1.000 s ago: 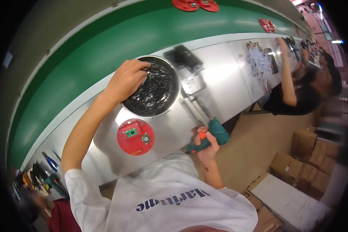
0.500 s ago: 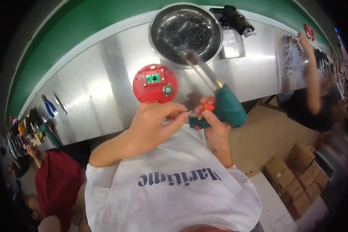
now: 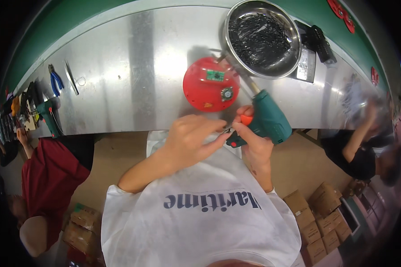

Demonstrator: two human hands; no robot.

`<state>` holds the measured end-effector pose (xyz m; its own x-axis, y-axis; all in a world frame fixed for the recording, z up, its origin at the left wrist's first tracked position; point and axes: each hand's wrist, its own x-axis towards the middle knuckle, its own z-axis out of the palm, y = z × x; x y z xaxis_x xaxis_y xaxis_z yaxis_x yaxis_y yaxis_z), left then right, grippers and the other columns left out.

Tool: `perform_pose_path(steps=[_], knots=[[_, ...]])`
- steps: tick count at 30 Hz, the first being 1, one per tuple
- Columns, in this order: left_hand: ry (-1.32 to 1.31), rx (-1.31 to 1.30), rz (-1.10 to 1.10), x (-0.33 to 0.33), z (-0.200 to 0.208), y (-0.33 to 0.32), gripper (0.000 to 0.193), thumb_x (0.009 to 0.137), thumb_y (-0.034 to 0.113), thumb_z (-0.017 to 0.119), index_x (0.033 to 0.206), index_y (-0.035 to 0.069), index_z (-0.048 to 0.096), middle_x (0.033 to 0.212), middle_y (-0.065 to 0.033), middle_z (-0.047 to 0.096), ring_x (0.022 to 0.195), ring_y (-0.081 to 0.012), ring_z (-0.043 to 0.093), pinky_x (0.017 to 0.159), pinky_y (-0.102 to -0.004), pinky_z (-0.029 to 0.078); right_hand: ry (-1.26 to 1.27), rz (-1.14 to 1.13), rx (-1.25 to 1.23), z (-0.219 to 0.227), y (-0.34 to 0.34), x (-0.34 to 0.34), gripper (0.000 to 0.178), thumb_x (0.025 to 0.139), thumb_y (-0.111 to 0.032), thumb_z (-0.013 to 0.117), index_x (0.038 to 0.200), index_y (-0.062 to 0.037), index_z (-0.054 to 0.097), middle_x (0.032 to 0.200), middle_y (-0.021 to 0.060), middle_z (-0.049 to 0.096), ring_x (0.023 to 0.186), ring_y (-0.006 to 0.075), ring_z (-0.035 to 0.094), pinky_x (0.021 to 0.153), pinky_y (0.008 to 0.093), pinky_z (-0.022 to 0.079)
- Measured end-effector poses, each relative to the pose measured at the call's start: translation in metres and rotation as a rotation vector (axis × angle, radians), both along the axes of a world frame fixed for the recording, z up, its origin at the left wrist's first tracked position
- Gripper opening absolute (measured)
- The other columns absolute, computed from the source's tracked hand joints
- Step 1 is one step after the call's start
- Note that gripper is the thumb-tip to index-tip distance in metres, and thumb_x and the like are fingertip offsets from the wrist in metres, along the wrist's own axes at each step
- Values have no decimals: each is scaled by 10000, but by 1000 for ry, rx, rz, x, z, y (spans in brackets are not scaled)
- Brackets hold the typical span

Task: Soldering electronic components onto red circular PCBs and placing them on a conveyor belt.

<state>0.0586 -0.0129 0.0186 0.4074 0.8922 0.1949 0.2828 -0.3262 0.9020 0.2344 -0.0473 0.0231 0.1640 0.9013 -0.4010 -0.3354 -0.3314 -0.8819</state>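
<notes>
A shiny metal bench (image 3: 120, 93) carries a steel bowl (image 3: 293, 44) at its far edge. Beside that, toward the right end, lie a black device (image 3: 324, 45) and a pale flat piece (image 3: 304, 66). A red disc (image 3: 196, 89) sits nearer the front edge. Blue-handled pliers (image 3: 55, 82) and tweezers (image 3: 71, 77) lie near the far left, with a green tool (image 3: 51, 120) at the left front edge.

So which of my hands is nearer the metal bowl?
Right. Your right hand is on the near side of the metal bowl; your left hand is farther away, further left.
</notes>
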Motion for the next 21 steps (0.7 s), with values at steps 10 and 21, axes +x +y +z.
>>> perform_pose_path(steps=[10, 21], knots=[[30, -21, 291, -1, -20, 5, 179, 737, -62, 736, 902, -19, 684, 816, -81, 641, 617, -117, 600, 511, -219, 473, 21, -106, 7, -6, 7, 7, 362, 725, 150, 671, 1044, 10, 573, 1040, 119, 605, 825, 145, 612, 744, 272, 499], [-445, -672, 417, -9, -25, 4, 79, 881, 35, 640, 942, -15, 645, 881, -93, 676, 657, -102, 630, 556, -216, 475, -19, -57, 10, -18, 13, 9, 381, 723, 145, 656, 1053, -13, 550, 1064, 132, 576, 834, 172, 611, 727, 290, 504]])
